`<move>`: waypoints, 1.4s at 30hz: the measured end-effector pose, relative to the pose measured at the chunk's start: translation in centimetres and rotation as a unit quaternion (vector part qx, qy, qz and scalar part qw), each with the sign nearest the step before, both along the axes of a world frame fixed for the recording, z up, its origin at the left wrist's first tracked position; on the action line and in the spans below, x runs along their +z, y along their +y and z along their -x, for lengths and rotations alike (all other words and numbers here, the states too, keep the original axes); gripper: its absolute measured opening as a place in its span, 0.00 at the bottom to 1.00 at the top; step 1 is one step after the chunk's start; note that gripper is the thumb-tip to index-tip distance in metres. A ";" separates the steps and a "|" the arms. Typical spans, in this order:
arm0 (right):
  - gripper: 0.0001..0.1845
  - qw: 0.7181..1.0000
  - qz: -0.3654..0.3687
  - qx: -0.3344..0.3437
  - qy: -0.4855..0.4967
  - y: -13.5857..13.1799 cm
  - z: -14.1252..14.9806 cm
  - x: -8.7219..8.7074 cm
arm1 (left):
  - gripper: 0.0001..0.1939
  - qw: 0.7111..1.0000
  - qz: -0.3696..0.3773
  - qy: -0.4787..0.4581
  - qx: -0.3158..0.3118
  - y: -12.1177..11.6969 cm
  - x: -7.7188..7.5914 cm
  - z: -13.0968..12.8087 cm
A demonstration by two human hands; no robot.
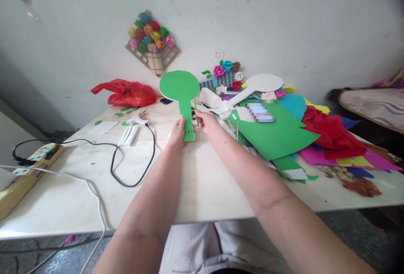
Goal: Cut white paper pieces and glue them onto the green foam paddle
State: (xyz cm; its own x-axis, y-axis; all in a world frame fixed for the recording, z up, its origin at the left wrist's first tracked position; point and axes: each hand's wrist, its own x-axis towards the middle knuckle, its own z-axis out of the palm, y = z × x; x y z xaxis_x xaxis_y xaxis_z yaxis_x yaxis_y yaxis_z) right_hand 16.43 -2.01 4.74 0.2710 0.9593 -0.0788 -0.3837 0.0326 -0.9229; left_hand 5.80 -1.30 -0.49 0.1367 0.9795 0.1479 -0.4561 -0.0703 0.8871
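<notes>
A green paddle-shaped cutout with a round head and a straight handle stands upright above the table. Small dark marks run across the bottom of its handle, fainter ones near the top of the head. My left hand grips the handle from the left, thumb in front. Close to the handle's right edge is my right hand, its fingers closed. A thin green strip hangs at those fingertips, and something small and yellowish shows there too. What exactly the right fingers hold is hidden.
On the left lie a white glue gun with its black cord, white sticks, a power strip and a red plastic bag. To the right, a white paddle shape, green sheets, a phone and red fabric are heaped.
</notes>
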 end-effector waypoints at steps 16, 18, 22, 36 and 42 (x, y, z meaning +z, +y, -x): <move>0.05 0.996 0.057 0.012 0.063 -0.3 1.3 -0.9 | 0.24 0.997 -0.028 0.019 -0.063 -0.4 0.2 0.0; 0.06 0.996 0.051 0.028 0.061 -0.2 1.2 -1.0 | 0.24 0.997 -0.037 0.019 -0.066 -0.3 0.0 0.0; 0.06 0.997 0.044 0.045 0.040 -0.1 1.0 -1.3 | 0.25 0.998 -0.033 0.020 -0.057 -0.2 -0.1 0.2; 0.07 0.998 0.035 0.042 0.034 -0.1 0.9 -1.7 | 0.26 0.999 -0.010 0.026 -0.019 -1.0 0.6 -0.1; 0.10 0.998 0.029 0.036 0.045 -0.3 1.1 -1.6 | 0.26 1.000 -0.006 0.022 -0.020 -1.1 0.8 -0.1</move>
